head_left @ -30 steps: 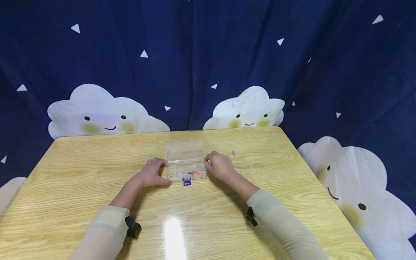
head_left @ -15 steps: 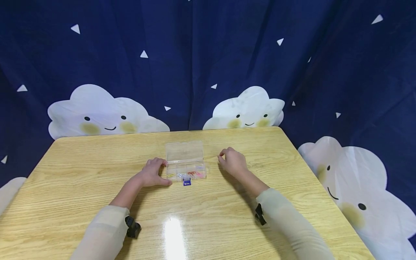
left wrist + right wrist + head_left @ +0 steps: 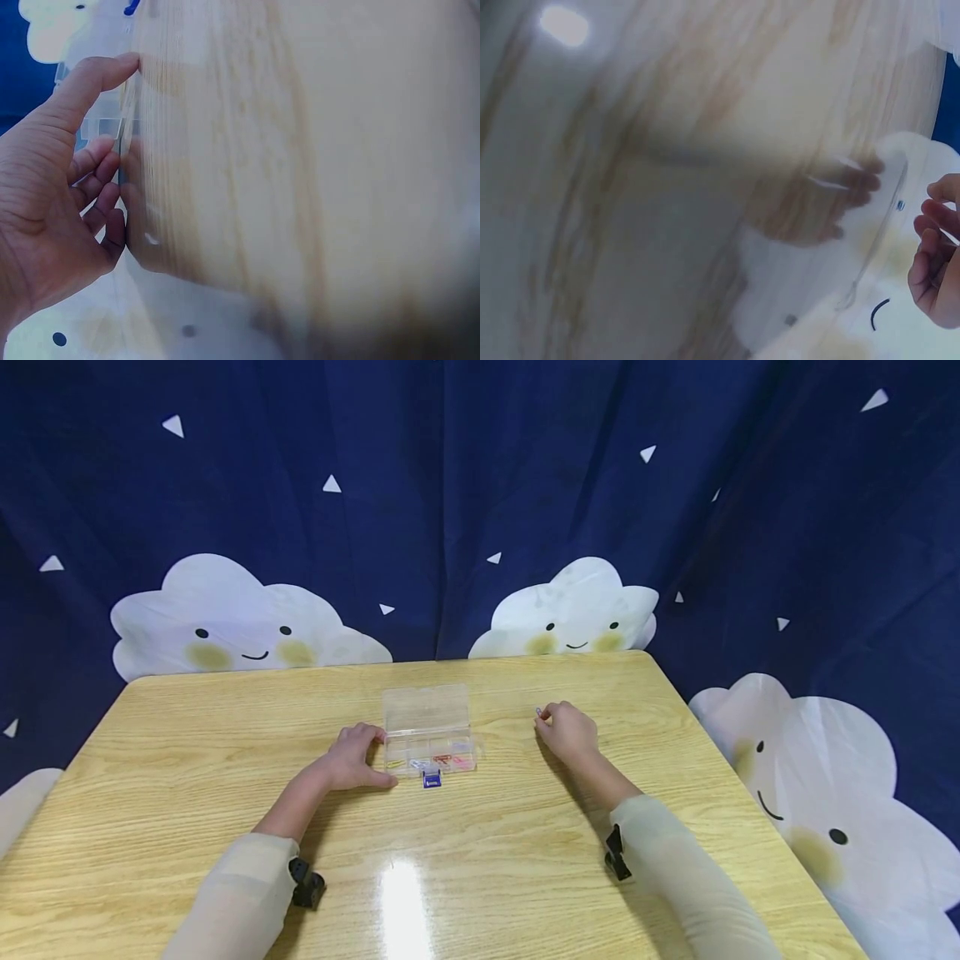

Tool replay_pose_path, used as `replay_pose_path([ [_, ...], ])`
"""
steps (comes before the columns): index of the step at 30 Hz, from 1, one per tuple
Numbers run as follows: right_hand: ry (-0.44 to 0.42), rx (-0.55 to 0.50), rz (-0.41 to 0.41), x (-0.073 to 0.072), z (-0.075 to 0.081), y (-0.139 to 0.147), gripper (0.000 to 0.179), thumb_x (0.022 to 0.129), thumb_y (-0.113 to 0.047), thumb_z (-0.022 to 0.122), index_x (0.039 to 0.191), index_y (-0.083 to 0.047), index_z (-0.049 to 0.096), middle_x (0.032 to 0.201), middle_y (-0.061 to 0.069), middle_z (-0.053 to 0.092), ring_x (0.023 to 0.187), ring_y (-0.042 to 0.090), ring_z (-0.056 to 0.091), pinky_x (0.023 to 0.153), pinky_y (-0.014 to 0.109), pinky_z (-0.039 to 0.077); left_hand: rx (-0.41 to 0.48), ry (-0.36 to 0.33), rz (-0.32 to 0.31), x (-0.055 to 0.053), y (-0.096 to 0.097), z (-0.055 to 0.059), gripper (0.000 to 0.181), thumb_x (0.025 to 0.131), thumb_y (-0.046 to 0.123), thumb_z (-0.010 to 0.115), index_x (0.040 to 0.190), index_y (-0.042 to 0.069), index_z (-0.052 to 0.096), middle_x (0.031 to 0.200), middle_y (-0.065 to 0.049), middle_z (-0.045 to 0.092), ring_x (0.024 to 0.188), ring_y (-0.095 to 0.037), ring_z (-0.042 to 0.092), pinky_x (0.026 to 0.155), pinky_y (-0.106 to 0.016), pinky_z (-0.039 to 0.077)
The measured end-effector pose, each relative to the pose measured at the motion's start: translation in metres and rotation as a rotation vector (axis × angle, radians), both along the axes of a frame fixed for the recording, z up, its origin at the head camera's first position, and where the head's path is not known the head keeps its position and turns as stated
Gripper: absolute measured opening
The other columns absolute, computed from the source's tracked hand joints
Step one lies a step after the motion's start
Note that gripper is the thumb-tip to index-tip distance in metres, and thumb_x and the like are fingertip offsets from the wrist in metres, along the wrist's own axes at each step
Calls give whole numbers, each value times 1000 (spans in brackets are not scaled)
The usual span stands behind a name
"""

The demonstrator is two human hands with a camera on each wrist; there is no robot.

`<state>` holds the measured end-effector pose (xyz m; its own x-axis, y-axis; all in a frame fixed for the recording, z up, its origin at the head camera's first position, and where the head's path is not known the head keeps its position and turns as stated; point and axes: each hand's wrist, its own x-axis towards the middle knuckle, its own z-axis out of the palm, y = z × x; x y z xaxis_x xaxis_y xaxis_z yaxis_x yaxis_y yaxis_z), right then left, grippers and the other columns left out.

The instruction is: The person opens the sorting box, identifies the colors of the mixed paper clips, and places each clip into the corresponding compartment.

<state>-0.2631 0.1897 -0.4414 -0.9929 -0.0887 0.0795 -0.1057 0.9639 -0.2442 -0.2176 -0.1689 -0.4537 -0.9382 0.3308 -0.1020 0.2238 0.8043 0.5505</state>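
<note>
A clear plastic compartment box [image 3: 429, 747] stands on the table with its lid [image 3: 425, 708] raised. Coloured paper clips, among them a yellow one [image 3: 394, 764], red ones [image 3: 442, 760] and pink ones [image 3: 461, 762], lie in its front compartments. My left hand [image 3: 352, 762] holds the box's left end, thumb [image 3: 112, 71] by the front corner and fingers curled along the side. To the right of the box my right hand [image 3: 567, 732] is low over the table, fingers loosely bent. A small blue paper clip [image 3: 900, 205] lies just off its fingertips, with a gap visible in the right wrist view.
A blue latch [image 3: 432, 779] sticks out at the box's front. The wooden table [image 3: 480, 860] ends at the back against a dark blue curtain [image 3: 442, 510] with printed clouds. Both forearms wear black wrist cameras.
My right hand has moved from the box's right end rightward to the loose blue paper clip. A bluish clip now shows in the box's back right compartment. My left hand has kept still.
</note>
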Motion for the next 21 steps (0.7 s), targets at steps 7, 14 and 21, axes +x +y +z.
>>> replay_pose_path([
  [7,-1,0,-38,-3,-4,5,27,93,-33,55,97,-10,68,87,8,63,54,15,49,45,27,36,2,-3,2,0,0,0,71,66,38,80,118,3,49,125,-19,47,113,-36,38,97,-52,35],
  [14,-10,3,-44,-6,-8,3,27,93,-32,54,100,-10,67,88,8,62,55,16,50,45,27,36,7,-14,8,1,0,0,70,67,39,80,119,4,48,127,-18,46,116,-36,37,99,-52,34],
  [21,-39,-5,-59,-8,-10,4,27,93,-32,56,100,-9,67,90,8,62,58,17,52,47,28,38,7,-8,6,1,-1,1,71,67,38,80,120,3,48,128,-20,46,117,-37,37,99,-52,34],
])
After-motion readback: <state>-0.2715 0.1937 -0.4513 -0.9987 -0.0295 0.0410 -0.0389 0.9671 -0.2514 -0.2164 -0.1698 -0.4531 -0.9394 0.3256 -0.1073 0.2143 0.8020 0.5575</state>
